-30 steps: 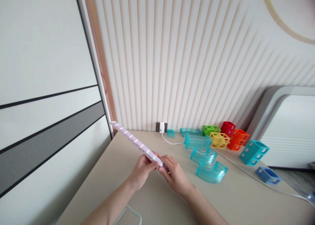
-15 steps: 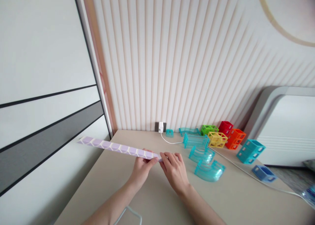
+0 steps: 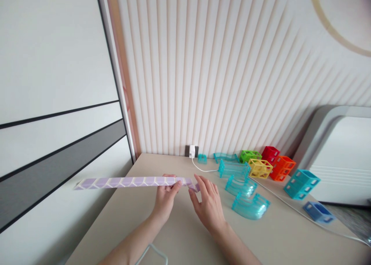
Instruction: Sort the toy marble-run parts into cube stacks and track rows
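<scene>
A long lavender snake puzzle (image 3: 124,182), made of wedge segments with pale edges, stretches out straight to the left above the table. My left hand (image 3: 163,202) is closed around it near its right end, thumb on the front and fingers behind. At that end, a segment is turned out of line with the others. My right hand (image 3: 209,207) pinches this end segment between thumb and fingers, which partly hide it.
On the right of the table (image 3: 185,234) lie clear teal track pieces (image 3: 251,206), a yellow block (image 3: 260,168), an orange block (image 3: 282,168), a teal block (image 3: 301,184) and a blue block (image 3: 319,212). A white charger (image 3: 192,152) with its cable sits at the wall.
The snake puzzle's far left end has swung lower, so it lies nearly level. Its right end segment now shows at an angle, and my right hand's thumb and fingers are further apart.
</scene>
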`<state>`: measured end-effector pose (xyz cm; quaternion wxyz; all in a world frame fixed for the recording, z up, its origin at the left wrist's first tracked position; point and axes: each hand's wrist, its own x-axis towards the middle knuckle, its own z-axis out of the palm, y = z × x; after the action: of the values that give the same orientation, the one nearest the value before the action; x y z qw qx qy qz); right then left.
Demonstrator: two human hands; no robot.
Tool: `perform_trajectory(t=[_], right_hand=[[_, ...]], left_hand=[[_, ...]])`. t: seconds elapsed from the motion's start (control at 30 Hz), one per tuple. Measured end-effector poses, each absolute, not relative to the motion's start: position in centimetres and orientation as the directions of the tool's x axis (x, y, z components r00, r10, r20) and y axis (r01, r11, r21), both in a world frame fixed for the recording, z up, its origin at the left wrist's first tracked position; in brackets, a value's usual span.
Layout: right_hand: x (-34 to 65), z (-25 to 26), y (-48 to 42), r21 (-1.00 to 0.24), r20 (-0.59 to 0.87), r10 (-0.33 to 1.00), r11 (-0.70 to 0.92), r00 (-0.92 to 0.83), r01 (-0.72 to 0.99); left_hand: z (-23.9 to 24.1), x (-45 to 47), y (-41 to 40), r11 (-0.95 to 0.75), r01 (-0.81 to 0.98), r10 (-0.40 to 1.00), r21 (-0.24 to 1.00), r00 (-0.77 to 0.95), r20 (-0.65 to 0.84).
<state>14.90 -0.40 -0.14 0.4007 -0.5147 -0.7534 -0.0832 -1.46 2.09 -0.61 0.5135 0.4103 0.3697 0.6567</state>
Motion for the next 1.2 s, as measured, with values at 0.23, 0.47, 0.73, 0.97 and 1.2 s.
perform_trajectory(t=[0.23, 0.47, 0.73, 0.97, 1.2], right_hand=[[15.0, -0.1, -0.2, -0.756, 0.529, 0.838, 0.398, 0.129, 0.519], [14.1, 0.3, 0.5, -0.968, -0.008, 0.997, 0.013, 0.082, -0.250], [14.2, -0.4, 0.5, -0.963, 0.187, 0.982, 0.185, 0.009, -0.195], [14.1, -1.7, 0.7, -0.951, 0.296, 0.953, 0.300, 0.060, -0.072], [14.0, -1.7, -0.3, -0.859, 0.475, 0.875, 0.439, 0.093, 0.263]], left_hand=[[-1.3, -1.6, 2.2, -0.203, -0.420, 0.979, 0.885, -0.107, 0.174], [-1.0, -1.7, 2.1, -0.174, -0.492, 0.984, 0.853, -0.056, 0.169], [-1.1, -1.8, 2.3, -0.165, -0.467, 0.986, 0.868, -0.074, 0.148], [-0.6, -1.6, 2.0, -0.170, -0.464, 0.985, 0.870, -0.060, 0.161], [0.2, -1.2, 1.4, -0.149, -0.513, 0.987, 0.845, -0.030, 0.156]])
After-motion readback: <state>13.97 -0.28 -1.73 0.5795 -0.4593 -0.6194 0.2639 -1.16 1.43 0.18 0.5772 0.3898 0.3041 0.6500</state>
